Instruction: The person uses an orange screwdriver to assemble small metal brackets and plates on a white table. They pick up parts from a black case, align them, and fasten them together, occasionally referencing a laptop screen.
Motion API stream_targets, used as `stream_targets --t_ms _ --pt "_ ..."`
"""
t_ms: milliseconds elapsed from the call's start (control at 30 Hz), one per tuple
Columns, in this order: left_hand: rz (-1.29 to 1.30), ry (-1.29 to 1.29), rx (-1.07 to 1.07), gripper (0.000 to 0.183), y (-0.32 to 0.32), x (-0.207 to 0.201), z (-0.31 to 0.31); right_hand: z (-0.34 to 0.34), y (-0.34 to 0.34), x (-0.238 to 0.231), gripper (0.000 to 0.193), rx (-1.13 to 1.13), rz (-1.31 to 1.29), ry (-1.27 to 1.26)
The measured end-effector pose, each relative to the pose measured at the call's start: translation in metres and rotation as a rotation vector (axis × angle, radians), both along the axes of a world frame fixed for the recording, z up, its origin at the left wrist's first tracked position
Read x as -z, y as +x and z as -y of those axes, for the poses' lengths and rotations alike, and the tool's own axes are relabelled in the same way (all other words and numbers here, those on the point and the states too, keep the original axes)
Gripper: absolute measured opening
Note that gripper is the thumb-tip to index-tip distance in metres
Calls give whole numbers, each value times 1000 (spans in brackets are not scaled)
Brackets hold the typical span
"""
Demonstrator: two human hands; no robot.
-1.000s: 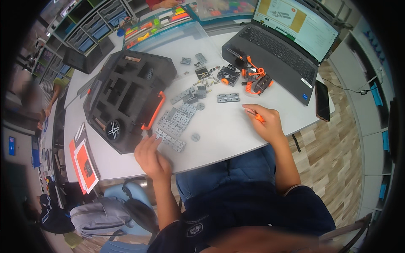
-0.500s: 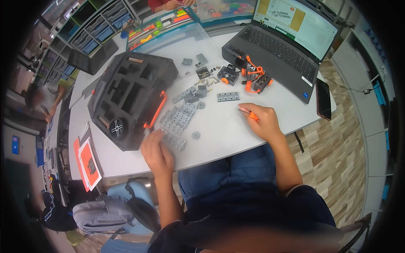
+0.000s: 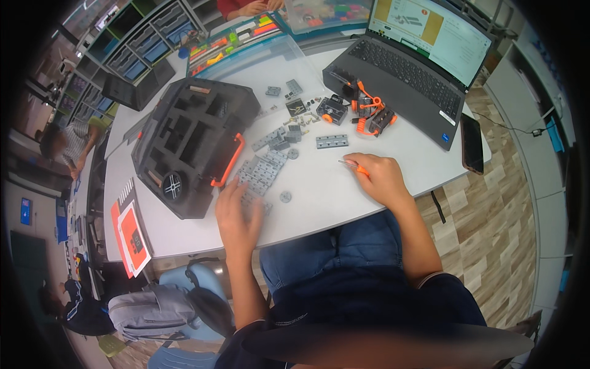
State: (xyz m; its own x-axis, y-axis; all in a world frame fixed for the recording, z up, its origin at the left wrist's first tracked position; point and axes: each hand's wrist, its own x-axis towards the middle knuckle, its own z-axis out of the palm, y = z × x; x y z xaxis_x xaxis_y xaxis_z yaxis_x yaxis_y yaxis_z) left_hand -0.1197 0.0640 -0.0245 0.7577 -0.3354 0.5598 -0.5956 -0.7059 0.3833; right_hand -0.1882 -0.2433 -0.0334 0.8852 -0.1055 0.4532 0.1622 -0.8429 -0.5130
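In my right hand (image 3: 382, 179) is a small screwdriver (image 3: 362, 169) with an orange handle; its thin metal shaft points left over the white table. My left hand (image 3: 238, 215) is open, fingers apart and slightly blurred, over the lower end of the grey perforated plates (image 3: 261, 172). Whether it touches them I cannot tell. A single grey block strip (image 3: 332, 141) lies apart, ahead of my right hand. Two round grey discs, one of them a loose disc (image 3: 285, 197), rest beside the plates. Small screws and pins (image 3: 307, 120) are scattered farther back.
A black case (image 3: 190, 144) with an orange handle stands at left, a black wheel (image 3: 174, 186) on it. Orange and black modules (image 3: 369, 111) sit near the open laptop (image 3: 405, 80). A phone (image 3: 471, 144) lies at the right edge, booklets (image 3: 130, 237) at the left edge.
My left hand has moved forward and slightly right over the plates, its fingers spreading. My right hand has barely shifted; the screwdriver has turned a little and more of its shaft shows.
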Motion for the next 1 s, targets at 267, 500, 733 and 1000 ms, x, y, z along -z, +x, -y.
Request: stream_targets --t_ms 267,500,733,1000 --pt "-79 57 23 58 1 -1 2 0 0 -1 19 8 -38 29" --pt "-146 72 44 69 2 -5 3 1 1 2 19 -5 -26 16" --pt "-189 50 87 78 3 -7 4 0 1 3 20 3 -10 12" --pt "-196 54 73 79 6 -7 4 0 2 1 19 -3 -13 14"
